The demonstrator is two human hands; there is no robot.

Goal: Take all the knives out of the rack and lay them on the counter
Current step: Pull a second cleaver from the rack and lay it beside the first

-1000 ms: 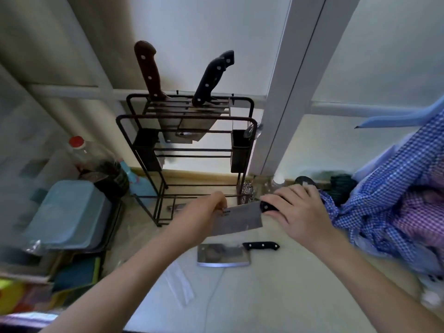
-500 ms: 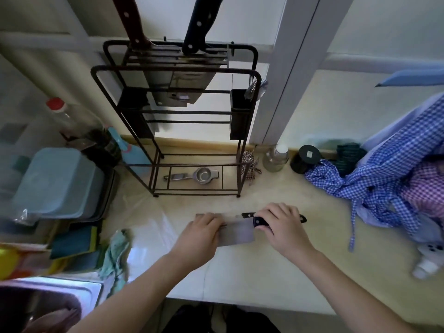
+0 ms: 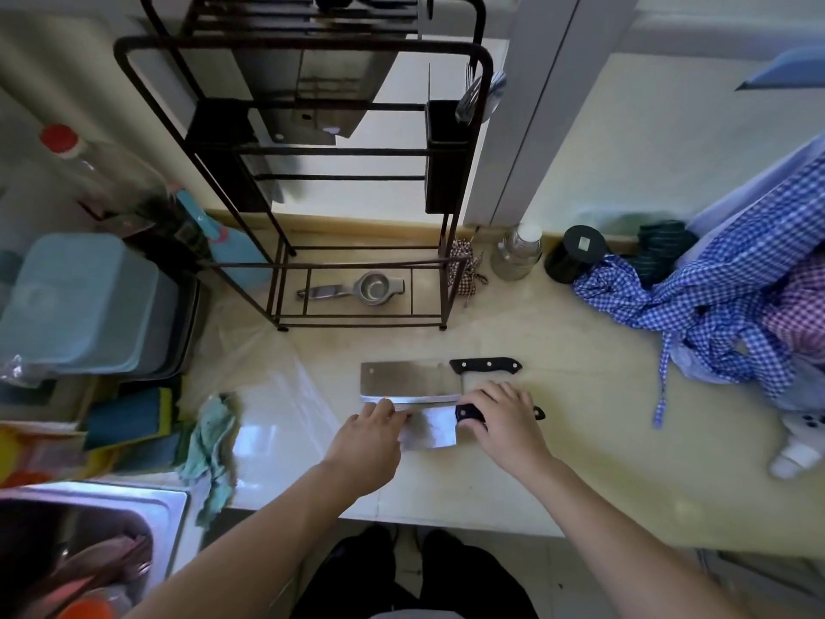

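Observation:
A black wire rack [image 3: 455, 279] stands at the back of the cream counter [image 3: 580, 440]. Two cleaver blades [image 3: 312, 100] hang in its top slots; their handles are cut off by the frame's top edge. One black-handled cleaver [image 3: 406, 382] lies flat on the counter. Just in front of it a second cleaver [image 3: 431, 433] rests low against the counter. My right hand [image 3: 504, 422] grips its black handle and my left hand [image 3: 370, 440] holds the blade's left end.
A metal squeezer [image 3: 357, 289] lies on the rack's base. Checked cloths [image 3: 736, 301], a jar [image 3: 518, 252] and a black pot [image 3: 576, 254] crowd the right back. Blue bins [image 3: 85, 301], sponges [image 3: 129, 422], a rag [image 3: 210, 444] and a sink [image 3: 102, 520] lie left.
Both hands have brought the second cleaver down from in front of the rack to the counter, just in front of the first one. My view has tilted downward.

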